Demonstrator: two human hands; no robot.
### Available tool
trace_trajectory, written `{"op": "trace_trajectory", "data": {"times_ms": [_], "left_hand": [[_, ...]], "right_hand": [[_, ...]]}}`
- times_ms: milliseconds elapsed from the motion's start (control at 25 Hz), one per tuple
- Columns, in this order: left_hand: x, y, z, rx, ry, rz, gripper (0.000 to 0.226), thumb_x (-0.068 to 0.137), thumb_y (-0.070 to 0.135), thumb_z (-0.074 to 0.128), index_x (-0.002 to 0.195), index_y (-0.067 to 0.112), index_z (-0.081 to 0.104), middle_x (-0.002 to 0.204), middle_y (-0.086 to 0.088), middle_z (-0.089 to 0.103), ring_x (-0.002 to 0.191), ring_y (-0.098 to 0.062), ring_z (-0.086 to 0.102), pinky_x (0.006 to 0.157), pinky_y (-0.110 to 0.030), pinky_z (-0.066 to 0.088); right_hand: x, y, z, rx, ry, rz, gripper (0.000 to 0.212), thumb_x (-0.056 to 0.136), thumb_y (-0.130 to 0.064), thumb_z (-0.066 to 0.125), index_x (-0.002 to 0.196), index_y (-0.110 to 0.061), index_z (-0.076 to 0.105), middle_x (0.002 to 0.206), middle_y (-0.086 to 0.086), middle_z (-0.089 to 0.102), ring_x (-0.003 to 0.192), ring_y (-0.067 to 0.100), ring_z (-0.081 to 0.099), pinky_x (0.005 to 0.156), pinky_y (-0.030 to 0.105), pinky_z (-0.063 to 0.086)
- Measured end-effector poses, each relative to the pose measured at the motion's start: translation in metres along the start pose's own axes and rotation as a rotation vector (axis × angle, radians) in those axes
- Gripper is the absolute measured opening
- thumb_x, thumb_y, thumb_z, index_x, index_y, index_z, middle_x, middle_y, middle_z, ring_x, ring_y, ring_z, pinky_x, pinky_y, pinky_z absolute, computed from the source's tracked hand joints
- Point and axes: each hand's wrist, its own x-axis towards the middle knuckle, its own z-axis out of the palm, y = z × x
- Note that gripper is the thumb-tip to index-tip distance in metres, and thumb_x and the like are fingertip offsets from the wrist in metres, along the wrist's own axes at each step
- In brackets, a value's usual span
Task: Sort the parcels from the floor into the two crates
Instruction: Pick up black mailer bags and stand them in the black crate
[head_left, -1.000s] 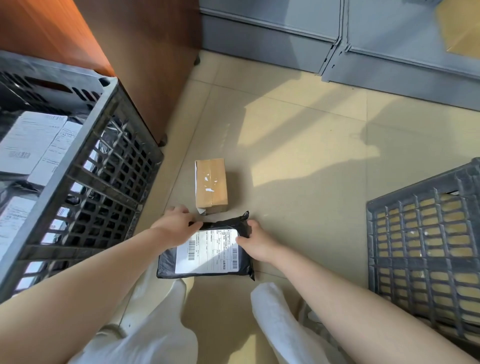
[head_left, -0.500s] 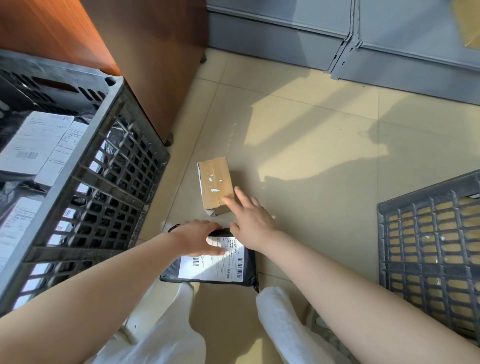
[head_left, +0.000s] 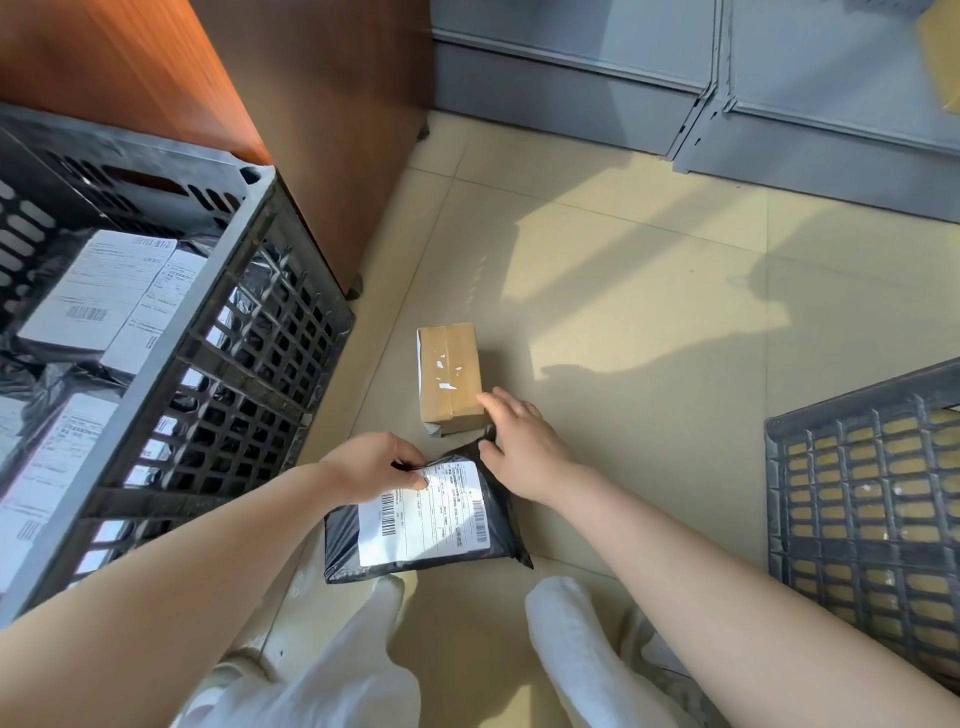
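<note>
Black mailer (head_left: 415, 525), white barcode label, pinched by left grip (head_left: 371, 465); right grip (head_left: 524, 447) spread, touching taped brown box (head_left: 449, 376).

Both bare forearms reach forward and down. The left hand (head_left: 371, 462) curls its fingers, thumb and fingertips pinching the far edge of the black plastic mailer bag (head_left: 415, 519). The right hand (head_left: 522, 441) stretches out, fingers extended, fingertips touching the small brown cardboard box (head_left: 449, 376).
</note>
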Motion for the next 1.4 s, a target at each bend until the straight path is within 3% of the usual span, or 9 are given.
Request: {"op": "trace_trajectory", "data": {"times_ms": [160,240,400,560,720,920,1080,1240,1400], "left_hand": [[-0.013,-0.002,-0.022,-0.197,0.097,-0.039,0.011,0.090,0.037,0.066,0.093,0.032,0.076,0.088,0.013,0.075,0.079,-0.006,0.069,0.069,-0.023,0.053],[-0.021,0.003,-0.031,-0.309,0.163,-0.035,0.012,0.091,0.036,0.066,0.087,0.033,0.076,0.086,0.014,0.076,0.081,-0.007,0.071,0.076,-0.027,0.056],[-0.045,0.024,-0.054,-0.483,0.301,0.007,0.018,0.095,0.032,0.062,0.086,0.030,0.077,0.084,0.018,0.075,0.077,0.001,0.070,0.072,-0.021,0.052],[-0.069,0.038,-0.080,-0.442,0.460,-0.001,0.023,0.098,0.034,0.055,0.086,0.027,0.073,0.080,0.014,0.073,0.068,-0.001,0.067,0.061,-0.017,0.046],[-0.094,0.046,-0.110,-0.461,0.571,0.022,0.019,0.098,0.034,0.055,0.098,0.026,0.073,0.088,0.012,0.074,0.076,-0.009,0.070,0.065,-0.023,0.050],[-0.130,0.046,-0.147,-0.713,0.520,0.069,0.019,0.094,0.035,0.062,0.098,0.022,0.075,0.093,0.008,0.077,0.087,-0.014,0.073,0.078,-0.027,0.053],[-0.166,0.025,-0.164,-0.812,0.404,0.075,0.023,0.094,0.038,0.060,0.114,0.033,0.069,0.108,0.011,0.073,0.104,-0.011,0.068,0.086,-0.029,0.050],[-0.199,-0.008,-0.178,-0.838,0.367,0.061,0.039,0.072,0.066,0.063,0.108,0.051,0.067,0.113,0.019,0.070,0.105,-0.004,0.066,0.093,-0.030,0.047],[-0.223,-0.044,-0.187,-0.865,0.288,0.076,0.068,0.058,0.079,0.070,0.119,0.051,0.063,0.128,0.016,0.064,0.119,-0.014,0.061,0.101,-0.043,0.047]], "right_hand": [[-0.002,0.002,-0.015,0.356,0.127,0.222,0.063,0.098,-0.040,0.052,0.152,-0.018,0.027,0.155,0.007,0.035,0.142,0.021,0.035,0.114,0.031,0.027],[0.001,-0.001,-0.025,0.500,0.122,0.302,0.064,0.096,-0.047,0.054,0.150,-0.019,0.031,0.150,0.007,0.043,0.136,0.021,0.043,0.110,0.030,0.030],[-0.001,-0.015,-0.052,0.740,0.055,0.387,0.082,0.076,-0.073,0.059,0.141,-0.026,0.042,0.138,-0.006,0.056,0.123,0.018,0.056,0.108,0.041,0.042],[-0.012,-0.032,-0.079,0.995,-0.060,0.373,0.053,0.085,-0.053,0.068,0.124,-0.019,0.056,0.120,0.010,0.065,0.102,0.032,0.068,0.088,0.046,0.058],[-0.016,-0.061,-0.097,1.112,-0.053,0.345,0.049,0.090,-0.039,0.068,0.128,-0.013,0.051,0.120,0.022,0.059,0.101,0.040,0.068,0.084,0.045,0.059],[-0.009,-0.099,-0.123,1.162,0.084,0.270,0.044,0.090,-0.032,0.069,0.128,-0.013,0.055,0.118,0.020,0.066,0.099,0.035,0.069,0.085,0.043,0.059],[-0.007,-0.128,-0.140,1.128,0.122,0.218,0.035,0.091,-0.027,0.066,0.121,-0.010,0.061,0.103,0.016,0.071,0.089,0.029,0.072,0.080,0.038,0.060],[0.005,-0.164,-0.143,1.116,0.114,0.158,0.035,0.091,-0.025,0.064,0.122,-0.007,0.062,0.097,0.014,0.071,0.085,0.027,0.072,0.086,0.042,0.059],[0.019,-0.205,-0.143,1.051,0.106,0.126,0.046,0.082,-0.028,0.069,0.122,-0.006,0.062,0.112,0.019,0.070,0.084,0.025,0.067,0.084,0.047,0.060]]}}
